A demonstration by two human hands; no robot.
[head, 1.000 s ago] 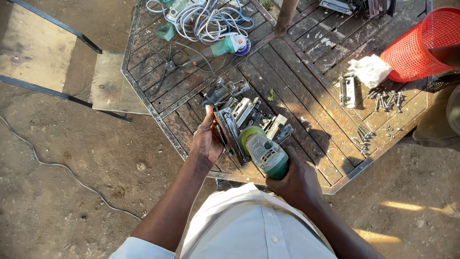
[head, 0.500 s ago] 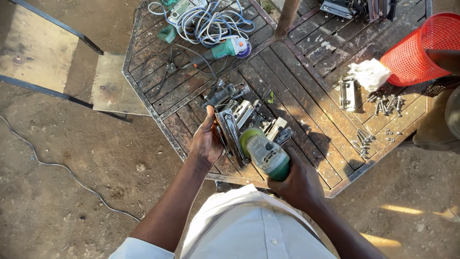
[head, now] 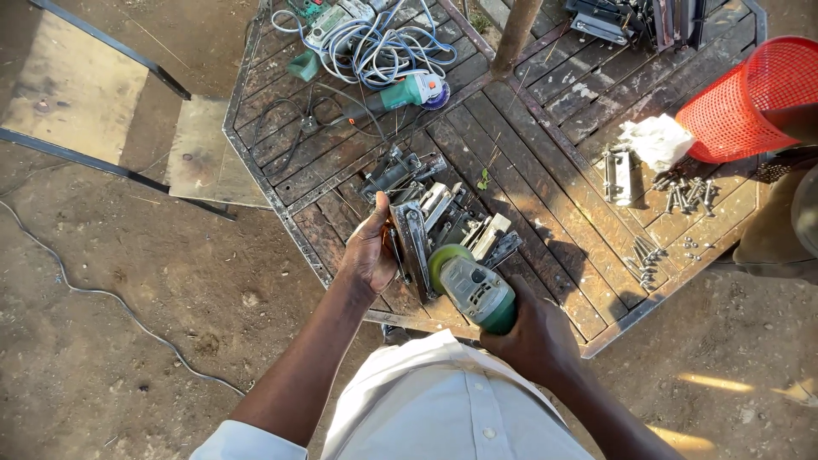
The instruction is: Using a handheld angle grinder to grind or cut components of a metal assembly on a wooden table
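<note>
The right hand (head: 535, 341) is closed around the body of a green angle grinder (head: 473, 288), its head lying against a flat metal bracket (head: 415, 247). The left hand (head: 369, 253) clamps that bracket at its left edge, thumb up along it, on the near edge of a slatted octagonal work table (head: 545, 119). Behind it lies a heap of metal parts (head: 452, 204). Farther off are a second grinder (head: 400, 94), tangled cables (head: 375, 43), loose bolts (head: 686, 196), a white rag (head: 654, 140) and a red mesh basket (head: 750, 94).

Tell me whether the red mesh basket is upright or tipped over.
Tipped. The red mesh basket lies on its side at the wooden table's edge, its mouth facing sideways; contents cannot be seen.
</note>
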